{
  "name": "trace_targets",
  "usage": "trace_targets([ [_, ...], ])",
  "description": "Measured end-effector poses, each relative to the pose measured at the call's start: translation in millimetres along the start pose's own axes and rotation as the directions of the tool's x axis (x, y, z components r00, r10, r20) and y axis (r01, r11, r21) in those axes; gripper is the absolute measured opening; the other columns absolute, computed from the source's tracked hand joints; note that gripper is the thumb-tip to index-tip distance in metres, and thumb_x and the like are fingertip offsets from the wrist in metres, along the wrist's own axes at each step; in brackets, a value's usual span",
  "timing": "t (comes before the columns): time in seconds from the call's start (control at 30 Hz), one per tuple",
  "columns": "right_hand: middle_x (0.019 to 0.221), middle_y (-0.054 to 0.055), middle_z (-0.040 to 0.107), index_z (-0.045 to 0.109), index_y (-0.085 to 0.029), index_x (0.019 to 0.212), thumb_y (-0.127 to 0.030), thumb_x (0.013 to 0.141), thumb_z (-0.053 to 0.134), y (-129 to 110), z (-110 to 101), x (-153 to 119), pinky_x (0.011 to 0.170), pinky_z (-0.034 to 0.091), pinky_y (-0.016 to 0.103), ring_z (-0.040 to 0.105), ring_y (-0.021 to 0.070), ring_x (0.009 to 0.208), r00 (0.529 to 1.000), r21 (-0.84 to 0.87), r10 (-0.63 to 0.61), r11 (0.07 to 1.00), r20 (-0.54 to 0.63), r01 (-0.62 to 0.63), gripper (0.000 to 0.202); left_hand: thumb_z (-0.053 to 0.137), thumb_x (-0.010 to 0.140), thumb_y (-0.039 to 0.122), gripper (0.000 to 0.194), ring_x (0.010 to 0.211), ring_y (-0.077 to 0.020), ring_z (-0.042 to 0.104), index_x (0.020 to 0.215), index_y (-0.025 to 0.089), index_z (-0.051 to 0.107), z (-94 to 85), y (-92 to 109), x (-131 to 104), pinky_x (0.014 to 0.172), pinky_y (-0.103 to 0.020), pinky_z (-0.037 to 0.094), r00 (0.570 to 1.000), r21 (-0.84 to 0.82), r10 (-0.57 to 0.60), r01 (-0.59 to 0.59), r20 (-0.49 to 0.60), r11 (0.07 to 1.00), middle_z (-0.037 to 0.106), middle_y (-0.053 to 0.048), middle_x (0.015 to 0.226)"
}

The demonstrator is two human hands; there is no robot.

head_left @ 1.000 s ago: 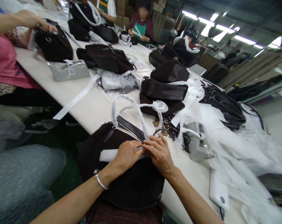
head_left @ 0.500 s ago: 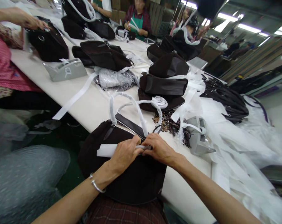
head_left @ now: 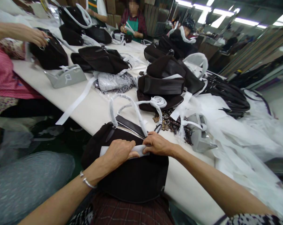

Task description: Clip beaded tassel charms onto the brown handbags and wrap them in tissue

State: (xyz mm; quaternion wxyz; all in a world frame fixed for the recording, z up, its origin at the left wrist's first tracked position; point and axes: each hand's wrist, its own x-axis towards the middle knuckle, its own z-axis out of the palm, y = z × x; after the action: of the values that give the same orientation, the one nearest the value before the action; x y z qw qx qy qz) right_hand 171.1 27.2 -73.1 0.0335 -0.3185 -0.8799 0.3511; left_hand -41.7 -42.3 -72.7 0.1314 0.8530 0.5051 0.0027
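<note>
A dark handbag (head_left: 134,178) rests at the table's near edge against my lap, its zipper (head_left: 128,132) showing along the top. White wrapping covers its raised handles (head_left: 127,97). Across the upper front of the bag lies a strip of white foam wrap (head_left: 139,150). My left hand (head_left: 119,151) is closed on the strip, thumb toward the right. Close beside it, my right hand (head_left: 156,143) pinches the strip's right end near the base of a handle. Whatever the strip encloses there is hidden.
More dark bags (head_left: 161,84) are piled ahead. Metal chains (head_left: 166,120), a tape dispenser (head_left: 199,137) and white foam sheets (head_left: 216,115) lie to the right. Another dispenser (head_left: 65,76) stands left, near a co-worker's hand (head_left: 31,34). Bubble wrap (head_left: 31,184) fills the lower left.
My hands have moved slightly apart, and the white strip now shows between them, reaching my right fingers. Across the table, another bag with white handles has come down onto the pile.
</note>
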Motion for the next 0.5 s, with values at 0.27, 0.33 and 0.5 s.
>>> trace_targets([
  [0.27, 0.083, -0.003, 0.074, 0.075, -0.028, 0.103, -0.037, 0.054, 0.084, -3.2, -19.0, 5.5, 0.075, 0.047, 0.027, 0.066, 0.0215, 0.083, 0.990, 0.190, 0.120, 0.973, 0.070, -0.132, 0.051, 0.050, 0.091, 0.052, 0.034, 0.087, -0.0200, 0.064, 0.105, 0.022, 0.058, -9.6, -21.1, -9.4, 0.073, -0.027, 0.043, 1.000, -0.306, -0.024, 0.022, -0.001, 0.952, 0.067, -0.003, 0.097],
  [0.33, 0.093, -0.001, 0.075, 0.071, -0.029, 0.112, -0.036, 0.052, 0.086, -10.3, -30.9, -0.5, 0.086, 0.046, 0.032, 0.066, 0.0251, 0.094, 0.988, 0.213, 0.146, 0.968, -0.046, -0.134, 0.062, 0.048, 0.092, 0.048, 0.031, 0.091, -0.0197, 0.062, 0.104, 0.022, 0.059, -16.3, -32.0, -19.9, 0.079, -0.028, 0.044, 0.996, -0.309, -0.066, 0.045, -0.057, 0.950, 0.065, -0.003, 0.101],
  [0.5, 0.094, 0.003, 0.075, 0.074, -0.025, 0.097, -0.039, 0.075, 0.071, -15.7, -57.2, -53.2, 0.088, 0.047, 0.037, 0.066, 0.0230, 0.090, 0.817, 0.248, 0.352, 0.932, -0.456, -0.264, 0.026, 0.047, 0.091, 0.050, 0.034, 0.107, -0.0252, 0.058, 0.107, 0.022, 0.058, -9.3, -77.8, -54.5, 0.098, -0.038, 0.041, 0.919, -0.330, -0.322, 0.239, -0.226, 0.913, 0.063, -0.007, 0.113],
])
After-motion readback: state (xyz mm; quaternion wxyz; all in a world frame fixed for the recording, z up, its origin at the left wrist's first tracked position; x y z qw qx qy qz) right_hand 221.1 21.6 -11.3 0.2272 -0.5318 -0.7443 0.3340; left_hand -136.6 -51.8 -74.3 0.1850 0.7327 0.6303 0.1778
